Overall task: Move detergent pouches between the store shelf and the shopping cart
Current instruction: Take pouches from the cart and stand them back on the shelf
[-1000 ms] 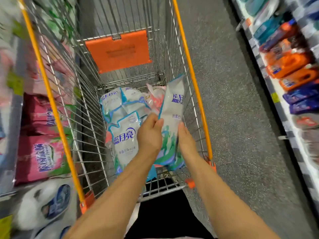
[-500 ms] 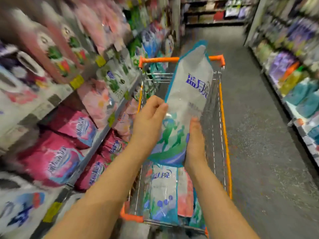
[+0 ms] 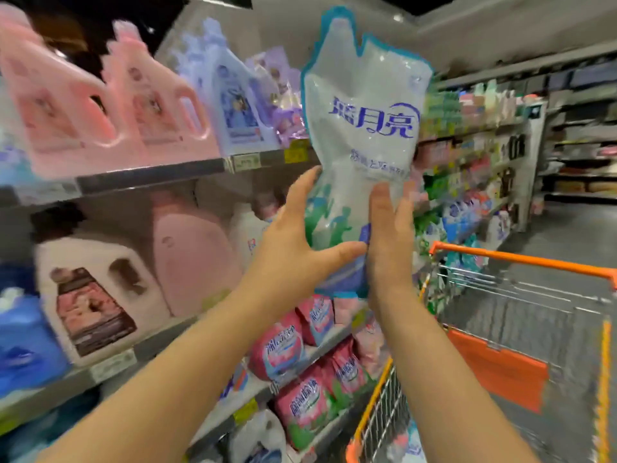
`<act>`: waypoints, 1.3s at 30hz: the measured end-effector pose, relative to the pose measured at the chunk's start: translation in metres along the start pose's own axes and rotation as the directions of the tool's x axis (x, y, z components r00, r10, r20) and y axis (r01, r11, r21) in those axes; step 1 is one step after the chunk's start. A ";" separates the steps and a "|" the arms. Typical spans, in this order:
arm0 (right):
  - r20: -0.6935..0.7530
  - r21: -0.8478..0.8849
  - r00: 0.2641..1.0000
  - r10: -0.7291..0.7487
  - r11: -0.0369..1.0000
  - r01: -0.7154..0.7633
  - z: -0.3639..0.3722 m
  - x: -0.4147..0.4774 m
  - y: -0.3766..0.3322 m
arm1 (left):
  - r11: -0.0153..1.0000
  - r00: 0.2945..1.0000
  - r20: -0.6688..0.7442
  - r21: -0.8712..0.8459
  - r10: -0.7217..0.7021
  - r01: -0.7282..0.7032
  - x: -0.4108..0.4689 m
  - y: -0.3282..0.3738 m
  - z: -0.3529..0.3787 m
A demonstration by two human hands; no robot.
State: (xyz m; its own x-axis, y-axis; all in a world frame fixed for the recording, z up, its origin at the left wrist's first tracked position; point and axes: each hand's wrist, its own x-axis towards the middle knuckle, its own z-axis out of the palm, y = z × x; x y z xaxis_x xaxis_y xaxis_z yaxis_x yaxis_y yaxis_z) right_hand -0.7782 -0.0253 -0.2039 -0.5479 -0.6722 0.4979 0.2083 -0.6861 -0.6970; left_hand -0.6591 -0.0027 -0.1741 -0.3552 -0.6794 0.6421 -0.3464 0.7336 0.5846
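A white detergent pouch (image 3: 364, 128) with a blue edge and blue lettering is held upright, high in front of the store shelf (image 3: 150, 175). My left hand (image 3: 293, 248) grips its lower left side, thumb across the bottom. My right hand (image 3: 387, 242) presses on its lower right side. The shopping cart (image 3: 521, 262), wire with orange trim, stands low at the right, below and right of the pouch. Its inside is mostly out of view.
Pink, white and lilac detergent jugs (image 3: 60, 105) fill the upper shelves on the left. Pink pouches (image 3: 300, 402) lie on the lower shelves beside the cart. The grey aisle floor (image 3: 574, 228) runs ahead on the right, with more stocked shelving beyond.
Both hands have lifted the pouch out of the cart and up to upper-shelf height. The view has swung from down into the cart to up and left at the shelf.
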 end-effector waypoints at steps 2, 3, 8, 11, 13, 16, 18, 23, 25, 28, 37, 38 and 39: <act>0.091 -0.042 0.995 -0.047 0.998 0.051 0.046 -0.012 -0.012 | 0.999 0.993 -0.114 -0.031 -0.028 0.024 -0.008 0.001 -0.046; 0.125 -0.050 0.990 -0.064 0.996 0.071 0.070 -0.021 -0.017 | 0.999 0.985 -0.167 -0.033 -0.042 0.037 -0.013 0.001 -0.070; 0.210 -0.048 0.974 -0.080 0.995 0.092 0.192 -0.071 -0.018 | 0.998 0.945 -0.323 -0.016 -0.056 0.054 -0.043 -0.014 -0.193; 0.232 -0.012 0.971 -0.060 0.998 0.064 0.268 -0.097 -0.008 | 0.999 0.928 -0.370 0.014 -0.039 0.048 -0.059 -0.026 -0.270; 0.269 0.047 0.963 -0.031 0.999 0.019 0.317 -0.117 -0.003 | 0.997 0.920 -0.391 0.055 -0.025 0.050 -0.067 -0.039 -0.320; 0.318 0.129 0.948 -0.008 0.991 -0.035 0.382 -0.135 0.005 | 0.990 0.898 -0.437 0.098 -0.050 0.103 -0.074 -0.056 -0.382; 0.340 0.154 0.940 -0.021 0.988 -0.033 0.422 -0.140 0.011 | 0.989 0.896 -0.437 0.076 -0.080 0.125 -0.072 -0.064 -0.415; 0.392 0.187 0.917 -0.073 0.982 -0.001 0.498 -0.136 0.023 | 0.994 0.905 -0.411 -0.010 -0.106 0.112 -0.045 -0.084 -0.486; 0.409 0.178 0.910 -0.067 0.984 -0.007 0.522 -0.124 0.033 | 0.994 0.909 -0.406 0.007 -0.097 0.109 -0.030 -0.094 -0.508; 0.443 0.137 0.892 -0.090 0.990 0.032 0.559 -0.102 0.051 | 0.987 0.910 -0.393 0.028 -0.135 0.159 -0.004 -0.108 -0.539; 0.670 0.029 0.737 -0.095 0.994 0.102 0.659 -0.029 0.097 | 0.974 0.812 -0.548 -0.030 -0.203 0.223 0.061 -0.171 -0.597; 0.703 0.004 0.707 -0.076 0.995 0.103 0.669 -0.027 0.103 | 0.972 0.790 -0.577 -0.032 -0.209 0.234 0.064 -0.180 -0.603; 0.733 -0.017 0.677 -0.063 0.994 0.110 0.678 -0.026 0.110 | 0.967 0.771 -0.598 -0.026 -0.220 0.255 0.065 -0.189 -0.607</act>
State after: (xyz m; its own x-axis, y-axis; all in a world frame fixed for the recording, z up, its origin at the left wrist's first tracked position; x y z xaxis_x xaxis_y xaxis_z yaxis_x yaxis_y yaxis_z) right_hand -0.1917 -0.2717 0.0568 0.2096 -0.6162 0.7591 0.1327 -0.7513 -0.6465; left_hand -0.0893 -0.1761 0.0586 0.3214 -0.6760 0.6631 -0.4030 0.5360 0.7418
